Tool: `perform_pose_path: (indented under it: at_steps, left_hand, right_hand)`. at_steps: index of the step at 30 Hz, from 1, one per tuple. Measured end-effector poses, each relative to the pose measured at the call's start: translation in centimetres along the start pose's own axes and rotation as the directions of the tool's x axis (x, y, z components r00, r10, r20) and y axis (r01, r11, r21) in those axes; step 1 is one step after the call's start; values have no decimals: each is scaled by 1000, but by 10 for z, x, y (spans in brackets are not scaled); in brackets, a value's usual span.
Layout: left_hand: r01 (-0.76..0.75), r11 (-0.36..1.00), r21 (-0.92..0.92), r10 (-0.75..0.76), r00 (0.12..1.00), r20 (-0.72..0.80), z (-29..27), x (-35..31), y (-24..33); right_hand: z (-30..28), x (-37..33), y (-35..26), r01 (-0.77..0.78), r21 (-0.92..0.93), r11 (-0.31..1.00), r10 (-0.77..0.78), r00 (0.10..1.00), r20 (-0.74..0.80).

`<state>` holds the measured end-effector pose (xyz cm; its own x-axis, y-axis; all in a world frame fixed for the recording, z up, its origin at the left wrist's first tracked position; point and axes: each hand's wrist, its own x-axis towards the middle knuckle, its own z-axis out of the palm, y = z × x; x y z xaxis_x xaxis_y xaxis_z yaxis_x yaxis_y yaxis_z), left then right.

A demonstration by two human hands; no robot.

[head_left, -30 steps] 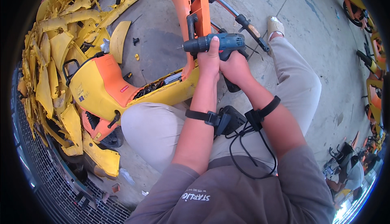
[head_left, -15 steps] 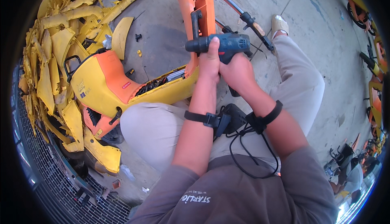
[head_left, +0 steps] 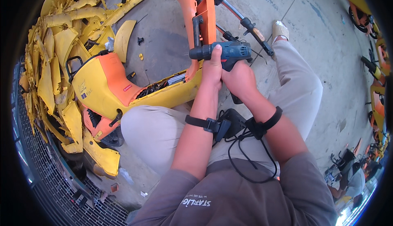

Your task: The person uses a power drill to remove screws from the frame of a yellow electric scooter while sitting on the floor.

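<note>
A dark blue and black cordless drill lies level across both my hands, its chuck end toward the left. My left hand is closed around the front part near the chuck, with the thumb over the top. Wrapped round the grip below the motor housing is my right hand; its fingers are partly hidden. Just beyond the drill rises the orange front panel of a scooter. Its yellow and orange body stretches to the left, with wiring showing in the open footboard.
Broken yellow plastic panels are heaped at the left. A metal fork juts out beyond the scooter's front. My bent legs flank the work. More yellow scooters stand at the right edge, near a pile of parts.
The drill and both hands have come slightly nearer to me. Both hands keep their hold on it. The scooter stays in place.
</note>
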<state>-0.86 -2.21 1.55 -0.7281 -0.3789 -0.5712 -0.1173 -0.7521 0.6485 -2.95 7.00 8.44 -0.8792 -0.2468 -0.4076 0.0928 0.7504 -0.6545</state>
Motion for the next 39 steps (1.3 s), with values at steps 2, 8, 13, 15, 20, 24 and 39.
perform_pose_path:
  at_steps: [2, 8, 13, 15, 20, 24, 39]
  left_hand:
    - [-17, 1000, 1, 17, 1000, 12, 1, 1, -1]
    - [-52, 997, 62, 49, 997, 55, 9, 9, 18]
    - [8, 999, 43, -8, 1000, -10, 3, -8, 1]
    - [27, 999, 39, -24, 998, -62, 3, -7, -1]
    - [-45, 995, 84, 46, 999, -8, 11, 7, 12]
    - [9, 990, 142, -1, 998, -55, 5, 3, 11]
    - [-76, 978, 193, 81, 997, -18, 13, 1, 9]
  right_hand:
    - [0, 1, 1, -33, -24, 999, 34, 999, 19]
    - [2, 14, -4, -47, -64, 997, 47, 999, -11]
    - [-1, 2, 9, -16, -60, 998, 19, 999, 50]
    - [-5, 2, 5, -22, -79, 997, 29, 996, 90]
    - [-6, 15, -1, 13, -22, 1000, -13, 1000, 11]
    - [-5, 12, -1, -17, -69, 997, 21, 998, 53]
    - [0, 21, 18, -14, -5, 1000, 14, 998, 69]
